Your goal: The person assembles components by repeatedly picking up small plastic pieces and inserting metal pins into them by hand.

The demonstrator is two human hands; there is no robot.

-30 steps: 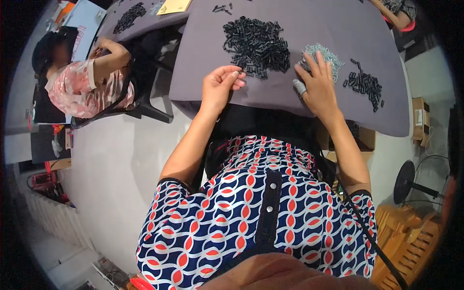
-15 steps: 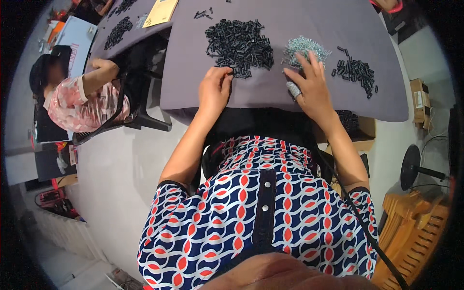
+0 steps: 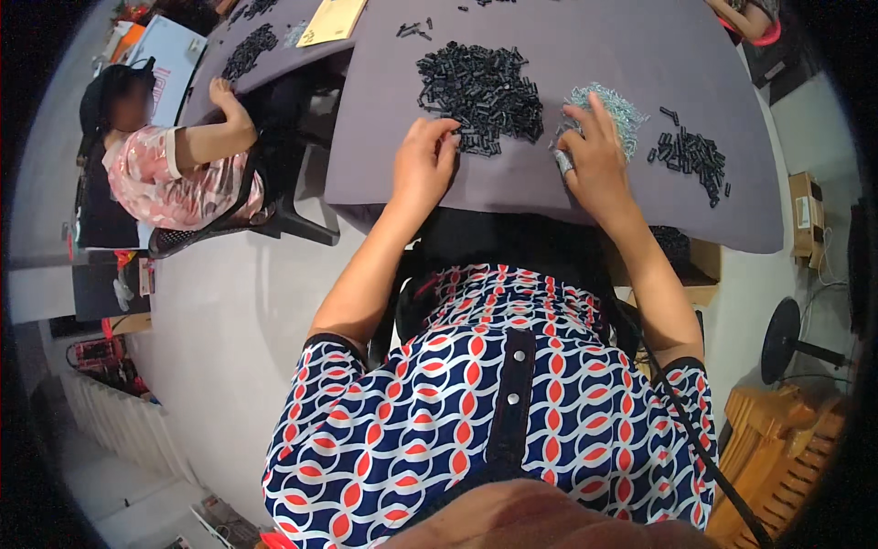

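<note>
My left hand rests at the lower left edge of a large pile of short black cylindrical pieces. Its thumb and fingers are drawn together, and whatever lies between them is too small to make out. Over a heap of small silvery screw-like parts is my right hand, its fingers apart, some bent and one stretched out over the heap. A grey wrapping covers one digit of this hand. To its right lies a smaller pile of black pieces.
A grey cloth covers the table. At the left, a co-worker sits by another black pile and a yellow booklet. A cardboard box, a black fan and a wooden chair stand at the right.
The whole view has shifted slightly. My right hand's fingers have bent more and moved leftward over the silvery heap. My left hand stays by the black pile. The co-worker's hand has moved toward their table.
</note>
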